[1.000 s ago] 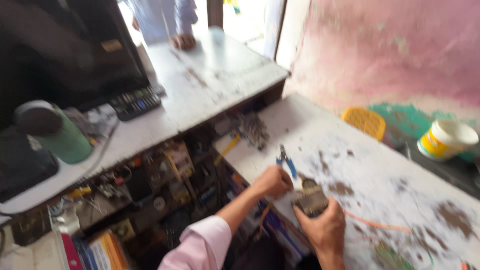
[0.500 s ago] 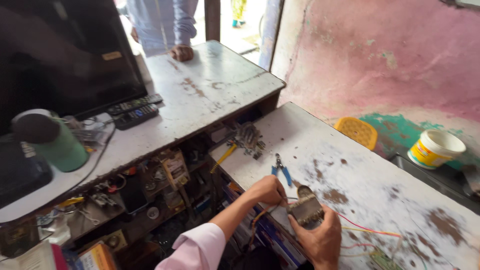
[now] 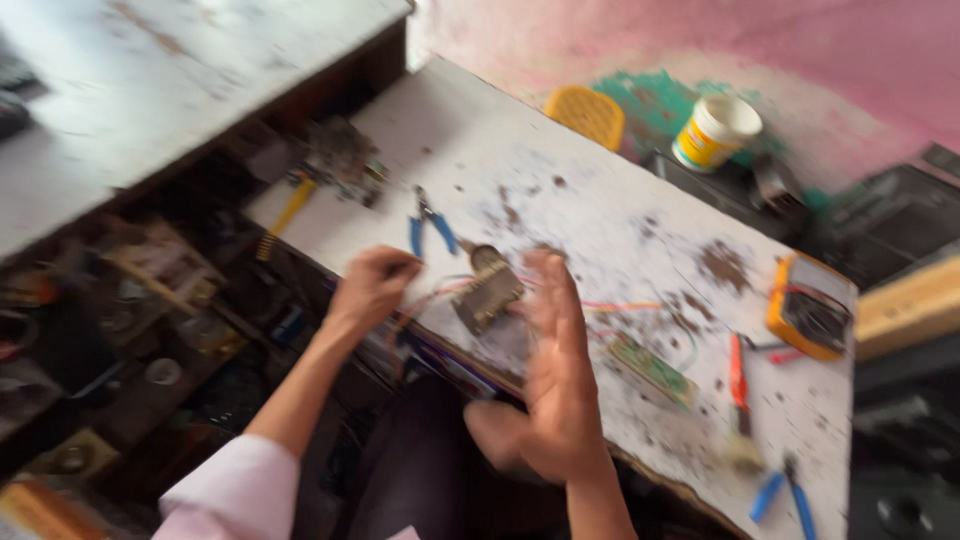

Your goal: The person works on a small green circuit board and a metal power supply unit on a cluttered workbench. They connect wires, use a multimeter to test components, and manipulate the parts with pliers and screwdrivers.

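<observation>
The picture is blurred. My left hand is closed in a fist at the front edge of a worn white bench, and thin reddish wires run from it to a small boxy metal part lying on the bench. Just right of that part my right hand is lifted, palm open with fingers spread, and holds nothing. Blue-handled pliers lie just behind my left hand.
On the bench lie a green circuit board, an orange-handled tool, a yellow multimeter and more blue-handled pliers. A white tub and a yellow object sit behind. Cluttered shelves fill the left.
My right hand has let go of the metal part and opened beside it. The camera has swung right and closer to the bench. My left hand stays fisted.
</observation>
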A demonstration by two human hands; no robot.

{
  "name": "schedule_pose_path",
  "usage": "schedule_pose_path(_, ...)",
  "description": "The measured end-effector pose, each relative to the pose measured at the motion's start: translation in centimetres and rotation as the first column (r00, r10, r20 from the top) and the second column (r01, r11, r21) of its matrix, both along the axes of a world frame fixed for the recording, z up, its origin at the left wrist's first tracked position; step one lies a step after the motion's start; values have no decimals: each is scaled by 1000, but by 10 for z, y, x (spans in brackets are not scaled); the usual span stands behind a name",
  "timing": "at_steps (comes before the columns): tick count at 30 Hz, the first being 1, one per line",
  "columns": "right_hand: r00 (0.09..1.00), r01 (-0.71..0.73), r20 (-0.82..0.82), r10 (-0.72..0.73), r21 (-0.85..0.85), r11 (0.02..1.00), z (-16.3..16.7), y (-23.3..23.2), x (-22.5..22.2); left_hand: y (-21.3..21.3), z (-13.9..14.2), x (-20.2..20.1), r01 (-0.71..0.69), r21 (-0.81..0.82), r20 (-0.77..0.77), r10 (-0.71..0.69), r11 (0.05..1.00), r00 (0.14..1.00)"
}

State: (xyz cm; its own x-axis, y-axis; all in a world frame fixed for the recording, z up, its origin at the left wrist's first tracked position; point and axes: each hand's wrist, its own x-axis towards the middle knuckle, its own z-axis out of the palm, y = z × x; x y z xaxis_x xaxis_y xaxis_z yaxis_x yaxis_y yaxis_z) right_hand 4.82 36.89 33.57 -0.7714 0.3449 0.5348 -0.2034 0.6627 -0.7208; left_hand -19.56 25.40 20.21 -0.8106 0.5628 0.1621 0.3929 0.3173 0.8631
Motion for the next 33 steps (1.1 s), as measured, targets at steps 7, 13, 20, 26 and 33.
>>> schedule_pose_path(7, 594, -625, -446, 669, -780, 35, 64, -47, 62, -32, -27, 86, -409, 276, -156, 461, 870, 874)
schedule_pose_path(13, 602, -580, -148, 784, -756, 303, -1, -14, 52, -39, -22, 96, -340, 348, -259, 438, 874, 861)
schedule_pose_path(20, 798, -288, 494, 346, -192, 938, -81, -21, 82, 28, 36, -4, 161, 7, -484, -138, 987, 864)
schedule_pose_path(26, 676, 55, 687, 267, -408, 911, -124, -2, 144, 117, 47, -38, 419, -560, -342, -660, 715, 669)
schedule_pose_path(33, 639, 439, 767, 62, -430, 789, -165, 17, 219, 152, 25, -41, 360, -769, -189, -726, 528, 662)
